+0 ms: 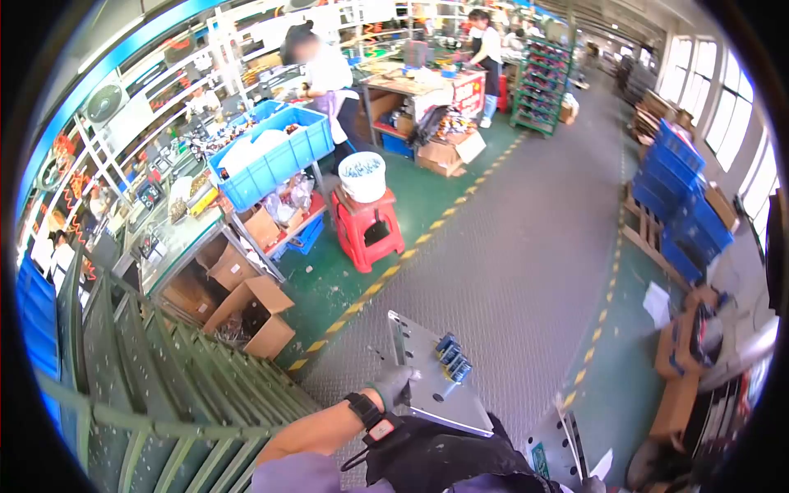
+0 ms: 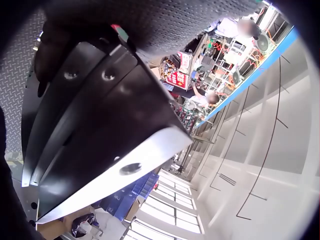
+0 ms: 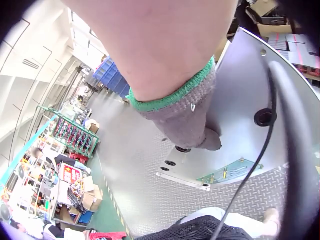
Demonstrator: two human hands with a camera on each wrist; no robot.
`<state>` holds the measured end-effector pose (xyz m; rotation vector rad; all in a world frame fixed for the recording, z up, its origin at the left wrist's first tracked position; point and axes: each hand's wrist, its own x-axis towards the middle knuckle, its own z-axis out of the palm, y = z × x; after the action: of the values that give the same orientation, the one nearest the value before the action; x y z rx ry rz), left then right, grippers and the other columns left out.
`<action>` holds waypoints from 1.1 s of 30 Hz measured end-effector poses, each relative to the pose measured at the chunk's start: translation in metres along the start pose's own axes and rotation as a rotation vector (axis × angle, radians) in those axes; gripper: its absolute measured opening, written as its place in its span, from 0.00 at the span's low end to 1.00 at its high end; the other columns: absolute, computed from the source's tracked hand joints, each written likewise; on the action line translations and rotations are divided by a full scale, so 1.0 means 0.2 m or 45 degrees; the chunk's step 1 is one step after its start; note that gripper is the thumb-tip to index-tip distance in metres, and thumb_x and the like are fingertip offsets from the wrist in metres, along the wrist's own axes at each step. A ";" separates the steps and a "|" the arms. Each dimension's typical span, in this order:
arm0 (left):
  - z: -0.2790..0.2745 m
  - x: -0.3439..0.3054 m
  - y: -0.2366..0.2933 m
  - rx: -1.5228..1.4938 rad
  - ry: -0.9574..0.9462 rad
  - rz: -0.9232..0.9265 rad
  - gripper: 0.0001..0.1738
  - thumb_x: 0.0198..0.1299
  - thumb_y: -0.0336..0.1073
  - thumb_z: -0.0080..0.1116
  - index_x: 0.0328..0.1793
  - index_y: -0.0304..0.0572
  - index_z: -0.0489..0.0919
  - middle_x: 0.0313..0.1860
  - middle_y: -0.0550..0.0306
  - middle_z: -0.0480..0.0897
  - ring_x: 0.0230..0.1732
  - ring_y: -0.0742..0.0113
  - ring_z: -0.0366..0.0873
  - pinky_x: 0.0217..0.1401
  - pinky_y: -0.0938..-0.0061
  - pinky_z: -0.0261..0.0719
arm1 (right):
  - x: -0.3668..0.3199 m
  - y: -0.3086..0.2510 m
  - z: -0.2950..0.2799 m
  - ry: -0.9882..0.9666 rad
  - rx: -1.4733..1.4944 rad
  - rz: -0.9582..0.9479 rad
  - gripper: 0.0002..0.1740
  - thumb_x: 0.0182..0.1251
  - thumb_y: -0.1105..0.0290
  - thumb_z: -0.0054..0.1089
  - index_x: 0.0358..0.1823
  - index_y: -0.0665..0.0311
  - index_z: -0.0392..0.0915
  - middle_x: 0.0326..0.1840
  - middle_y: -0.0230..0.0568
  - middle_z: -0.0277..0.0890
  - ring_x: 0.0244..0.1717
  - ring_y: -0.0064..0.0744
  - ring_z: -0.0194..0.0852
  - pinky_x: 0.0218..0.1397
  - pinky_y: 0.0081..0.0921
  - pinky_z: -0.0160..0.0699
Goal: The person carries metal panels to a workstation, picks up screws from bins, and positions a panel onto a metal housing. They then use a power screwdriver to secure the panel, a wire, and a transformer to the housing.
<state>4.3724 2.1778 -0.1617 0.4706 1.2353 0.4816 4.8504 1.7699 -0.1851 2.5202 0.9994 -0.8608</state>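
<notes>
In the head view my left hand (image 1: 396,386), in a grey glove, grips the near edge of a flat silver metal panel (image 1: 440,394). Several blue cylindrical parts (image 1: 453,358) stand on the panel's face. Up close in the left wrist view, bent metal flanges (image 2: 145,162) with holes show below the dark glove (image 2: 190,22). My right hand (image 3: 185,120), gloved in grey with a green cuff, holds a second metal panel (image 3: 240,110) by its edge, thumb on its face; its other fingers are largely hidden. A green circuit board (image 3: 227,171) sits on this panel's lower part.
A green metal rack (image 1: 164,370) runs along my left. Ahead stand a red stool (image 1: 367,230) bearing a white bucket (image 1: 362,182), and a workbench with a blue crate (image 1: 271,160). Blue crates (image 1: 678,197) are stacked on the right. A grey walkway (image 1: 526,222) stretches forward; people work beyond.
</notes>
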 end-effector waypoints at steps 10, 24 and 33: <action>0.22 -0.01 1.20 -0.306 0.009 0.243 0.22 0.53 0.33 0.56 0.55 0.30 0.75 0.44 0.48 0.82 0.42 0.61 0.83 0.48 0.66 0.82 | 1.12 -0.98 -1.42 -0.023 -0.370 -0.242 0.30 0.51 0.49 0.63 0.53 0.59 0.79 0.53 0.56 0.77 0.57 0.48 0.76 0.58 0.37 0.73; -0.43 -0.65 2.73 -0.340 0.329 0.931 0.27 0.56 0.37 0.51 0.61 0.32 0.71 0.49 0.45 0.81 0.48 0.57 0.81 0.54 0.65 0.80 | 1.84 -2.41 -2.34 0.658 -0.550 -0.722 0.16 0.35 0.60 0.71 0.21 0.65 0.81 0.29 0.56 0.77 0.38 0.56 0.78 0.42 0.44 0.78; -1.51 -0.23 3.20 -0.229 0.696 1.169 0.29 0.51 0.34 0.53 0.62 0.31 0.70 0.51 0.44 0.80 0.48 0.52 0.81 0.56 0.62 0.80 | 1.67 -3.41 -2.52 0.402 -0.542 -1.045 0.19 0.35 0.58 0.73 0.29 0.60 0.84 0.36 0.53 0.75 0.38 0.53 0.78 0.43 0.44 0.78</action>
<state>4.0115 2.6917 0.1673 0.7758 1.4279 1.5683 4.7810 2.6676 -0.0377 1.8845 2.1273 -0.3428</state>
